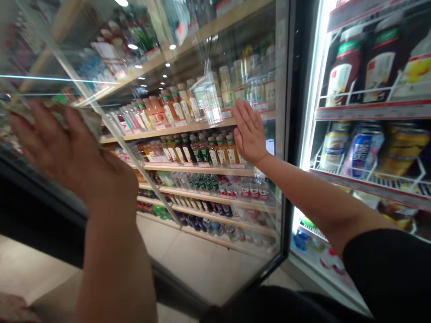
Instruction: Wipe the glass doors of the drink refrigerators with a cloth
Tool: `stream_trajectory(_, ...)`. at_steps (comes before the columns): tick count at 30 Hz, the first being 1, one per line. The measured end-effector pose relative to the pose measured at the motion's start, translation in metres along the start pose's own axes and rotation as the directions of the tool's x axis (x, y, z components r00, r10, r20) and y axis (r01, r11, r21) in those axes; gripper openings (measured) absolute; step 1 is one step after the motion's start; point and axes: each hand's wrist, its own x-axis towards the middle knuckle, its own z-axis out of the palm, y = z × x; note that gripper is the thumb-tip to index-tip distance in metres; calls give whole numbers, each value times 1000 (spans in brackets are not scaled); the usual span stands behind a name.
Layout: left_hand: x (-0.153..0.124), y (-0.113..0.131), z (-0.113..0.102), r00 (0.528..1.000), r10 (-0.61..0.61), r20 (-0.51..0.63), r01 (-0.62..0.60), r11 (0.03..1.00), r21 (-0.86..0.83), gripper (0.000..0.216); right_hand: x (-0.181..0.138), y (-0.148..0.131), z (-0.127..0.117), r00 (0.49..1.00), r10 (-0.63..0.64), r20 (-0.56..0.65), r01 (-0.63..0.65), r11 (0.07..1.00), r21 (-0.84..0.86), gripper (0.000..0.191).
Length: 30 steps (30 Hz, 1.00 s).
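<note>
A glass door [208, 251] in a dark frame stands open across the view. My left hand [74, 148], smeared by motion, presses a crumpled pale cloth [90, 119] against the glass at the upper left. Most of that cloth is hidden beneath the palm and fingers. My right hand [249, 134] lies flat on the same glass nearer the cooler, fingers extended, with nothing visible in it. That arm crosses in front of the door's dark frame edge [291, 134].
Through the glass show wooden shelves [202, 168] with rows of bottles [198, 150]. At right is a lit cooler with wire racks, dark bottles [343, 74] and cans [362, 150]. Pale floor tiles [188, 255] lie below; bright reflections cross the glass.
</note>
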Motion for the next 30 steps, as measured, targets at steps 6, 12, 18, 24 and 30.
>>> stream_trajectory(6, -36, 90, 28, 967, 252, 49, -239, 953, -189, 71, -3, 0, 1, 1000, -7, -6, 7, 1000, -24, 64)
stream_trajectory(12, -34, 88, 19, 966, 238, 102, -217, 960, -179, 60, -1, 1, 2, 1000, -22, 12, 23, 998, -55, 64)
stream_trajectory(18, -36, 87, 22, 978, 188, 95, -176, 977, -124, 66, -1, 1, 4, 1000, -26, 6, 26, 999, -45, 63)
stream_trajectory(24, -71, 120, 34, 947, 293, 129, -263, 942, -208, 56, -2, 3, 6, 999, -32, -11, 32, 999, -4, 63)
stream_trajectory(30, -30, 69, 11, 983, 184, -11, -185, 981, -51, 57, -1, -1, -2, 999, 5, 35, -7, 999, 44, 64)
